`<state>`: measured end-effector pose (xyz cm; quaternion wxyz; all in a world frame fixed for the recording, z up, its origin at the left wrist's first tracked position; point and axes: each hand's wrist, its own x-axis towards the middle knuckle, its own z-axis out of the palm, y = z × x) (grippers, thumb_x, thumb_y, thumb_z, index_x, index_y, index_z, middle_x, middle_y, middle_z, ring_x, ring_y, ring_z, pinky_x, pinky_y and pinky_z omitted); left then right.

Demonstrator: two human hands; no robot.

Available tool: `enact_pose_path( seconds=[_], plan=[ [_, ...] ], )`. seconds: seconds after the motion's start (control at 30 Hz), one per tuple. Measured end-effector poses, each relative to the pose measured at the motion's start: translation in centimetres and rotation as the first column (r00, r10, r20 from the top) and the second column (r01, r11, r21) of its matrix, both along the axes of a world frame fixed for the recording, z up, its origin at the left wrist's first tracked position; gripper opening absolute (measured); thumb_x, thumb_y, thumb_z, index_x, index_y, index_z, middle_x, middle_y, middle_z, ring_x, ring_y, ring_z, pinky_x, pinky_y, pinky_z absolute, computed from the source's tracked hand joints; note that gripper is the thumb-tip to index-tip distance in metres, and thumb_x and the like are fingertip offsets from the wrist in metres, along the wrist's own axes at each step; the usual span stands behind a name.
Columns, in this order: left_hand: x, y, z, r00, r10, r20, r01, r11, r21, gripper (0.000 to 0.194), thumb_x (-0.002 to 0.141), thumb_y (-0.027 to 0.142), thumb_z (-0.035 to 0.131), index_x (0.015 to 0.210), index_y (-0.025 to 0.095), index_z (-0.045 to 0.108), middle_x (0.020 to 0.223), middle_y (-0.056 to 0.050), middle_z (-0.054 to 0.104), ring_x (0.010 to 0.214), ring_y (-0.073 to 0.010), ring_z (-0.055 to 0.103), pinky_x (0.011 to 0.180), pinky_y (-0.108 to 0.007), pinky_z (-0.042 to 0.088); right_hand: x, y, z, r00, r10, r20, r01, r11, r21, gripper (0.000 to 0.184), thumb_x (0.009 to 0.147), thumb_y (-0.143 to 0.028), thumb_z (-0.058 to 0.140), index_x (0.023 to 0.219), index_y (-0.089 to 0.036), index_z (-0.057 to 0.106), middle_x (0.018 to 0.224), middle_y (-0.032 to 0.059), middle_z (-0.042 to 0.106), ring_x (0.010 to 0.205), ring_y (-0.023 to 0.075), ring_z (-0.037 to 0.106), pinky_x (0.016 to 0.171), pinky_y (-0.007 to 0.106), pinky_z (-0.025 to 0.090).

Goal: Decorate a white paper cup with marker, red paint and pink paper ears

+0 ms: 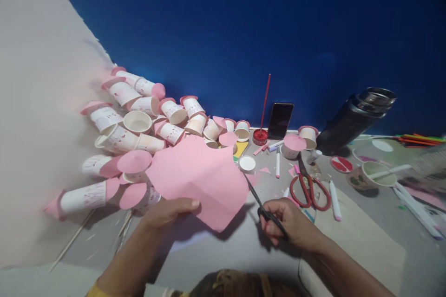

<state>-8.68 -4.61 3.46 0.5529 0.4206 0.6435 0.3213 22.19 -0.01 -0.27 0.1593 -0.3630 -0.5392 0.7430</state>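
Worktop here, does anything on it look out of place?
Yes: several decorated paper cups lie on their sides in a jumbled heap at left, and pink paper scraps are strewn by a white marker. The notched pink sheet looks cut rather than damaged.

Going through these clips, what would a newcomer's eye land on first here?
Probably the large pink paper sheet in the middle, held by the left hand, with dark-handled scissors in the right hand beside its right edge. Next, the heap of white paper cups with pink paper pieces on the left, and the deep blue backdrop filling most of the upper view.
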Motion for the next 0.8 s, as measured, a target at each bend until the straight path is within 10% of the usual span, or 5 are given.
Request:
enact_pose_path(
  seconds=[0.4,0.8],
  plan=[
    [-0.4,0.1,0.5,0.995,0.019,0.101,-0.01,0.996,-0.09,0.032,0.05,0.044,0.082,0.048,0.022,0.059,0.052,-0.001,0.056,0.055,-0.015,0.043,0.051,-0.03,0.039,0.3,0.2,-0.8,0.999,0.025,0.036,-0.025,1.0,0.005,0.055,0.061,-0.067,0.086,0.065,-0.019,0.058,0.048,-0.0036,0.055,0.042,0.009,0.045,0.046,0.022,0.039],
    [-3.0,-0.2,-1.4,0.995,-0.1,0.003,0.098,0.979,0.178,0.025,0.058,0.043,0.083,0.064,0.021,0.074,0.061,-0.004,0.071,0.061,-0.0203,0.06,0.056,-0.03,0.053,1.0,0.6,-0.6,0.987,0.137,-0.082,-0.134,0.99,0.04,0.065,0.064,-0.078,0.081,0.072,-0.016,0.064,0.052,0.0005,0.059,0.046,0.0112,0.05,0.047,0.023,0.036]
  ],
)
